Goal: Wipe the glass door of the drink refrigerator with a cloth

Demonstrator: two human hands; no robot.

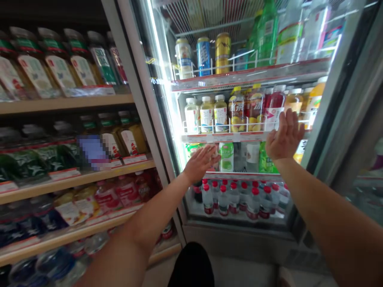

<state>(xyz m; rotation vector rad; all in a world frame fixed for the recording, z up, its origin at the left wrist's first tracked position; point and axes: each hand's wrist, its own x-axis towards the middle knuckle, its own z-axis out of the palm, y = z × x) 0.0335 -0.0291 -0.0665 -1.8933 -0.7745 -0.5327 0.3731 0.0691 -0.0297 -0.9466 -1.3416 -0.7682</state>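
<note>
My left hand (202, 162) is stretched out, fingers extended, in front of the lower middle shelf of a lit drinks fridge (236, 225). It is nearest a green-and-white carton (226, 157) and hides part of the goods behind it. Higher and to the right, my right hand (286, 135) is raised with its fingers up and slightly apart, holding nothing. Just beyond it stand a bottle of dark red drink (274, 104) and an orange-capped bottle (317, 95). Whether either palm touches a glass pane, I cannot tell.
Cans such as a gold can (223, 54) and a green bottle (266, 34) fill the top fridge shelf. Red-capped water bottles (234, 197) line the bottom. On the left, a wooden shelf unit (98, 100) holds many bottles. My dark-clothed knee (192, 265) shows below.
</note>
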